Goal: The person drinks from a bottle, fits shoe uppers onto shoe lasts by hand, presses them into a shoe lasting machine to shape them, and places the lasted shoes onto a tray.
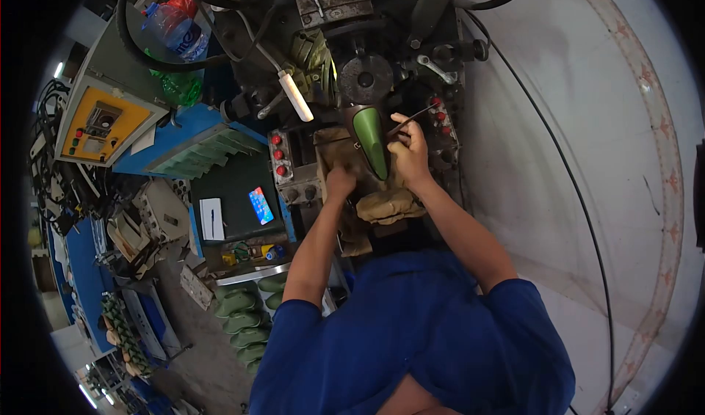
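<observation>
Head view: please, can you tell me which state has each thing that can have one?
Phone, screen lit, lying beside a white card.
Green pointed piece, mounted on the machine, narrow end toward the person.
Right hand, closed around a thin dark rod.
Left hand, blurred, grip unclear.
White stick, tilted, joined to a cable.
Green pieces, laid close together.

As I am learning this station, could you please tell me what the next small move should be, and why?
I would probably bring the left hand up to steady the green piece: that hand looks apart from it, low on one side, while the right hand holds a thin rod close to the other side.
</observation>
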`<act>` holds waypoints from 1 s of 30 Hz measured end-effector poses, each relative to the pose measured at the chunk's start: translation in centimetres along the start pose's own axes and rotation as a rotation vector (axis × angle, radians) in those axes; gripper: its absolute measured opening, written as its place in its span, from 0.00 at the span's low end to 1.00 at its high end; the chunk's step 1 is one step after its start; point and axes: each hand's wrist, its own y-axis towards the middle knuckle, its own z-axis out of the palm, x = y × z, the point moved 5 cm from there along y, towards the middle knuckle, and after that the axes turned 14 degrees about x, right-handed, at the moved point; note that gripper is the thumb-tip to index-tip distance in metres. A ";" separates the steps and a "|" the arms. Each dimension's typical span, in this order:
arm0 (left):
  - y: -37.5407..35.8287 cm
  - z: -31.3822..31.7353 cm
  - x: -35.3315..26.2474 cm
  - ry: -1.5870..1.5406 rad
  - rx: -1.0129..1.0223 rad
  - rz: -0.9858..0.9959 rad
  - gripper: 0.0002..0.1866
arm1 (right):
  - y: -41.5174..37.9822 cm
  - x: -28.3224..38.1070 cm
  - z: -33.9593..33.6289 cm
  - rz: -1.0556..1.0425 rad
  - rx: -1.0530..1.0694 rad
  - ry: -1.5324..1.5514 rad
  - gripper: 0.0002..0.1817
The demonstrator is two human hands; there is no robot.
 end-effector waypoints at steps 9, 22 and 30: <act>2.7 11.4 9.1 0.361 0.356 0.031 0.31 | -6.0 5.9 2.7 -0.312 0.280 -0.722 0.28; -11.2 15.2 10.1 0.125 0.117 -0.066 0.25 | -10.3 4.9 4.4 -0.478 0.411 -1.176 0.46; -21.4 14.4 9.2 -0.013 0.028 -0.276 0.33 | -9.9 4.7 4.9 -0.548 0.441 -1.159 0.44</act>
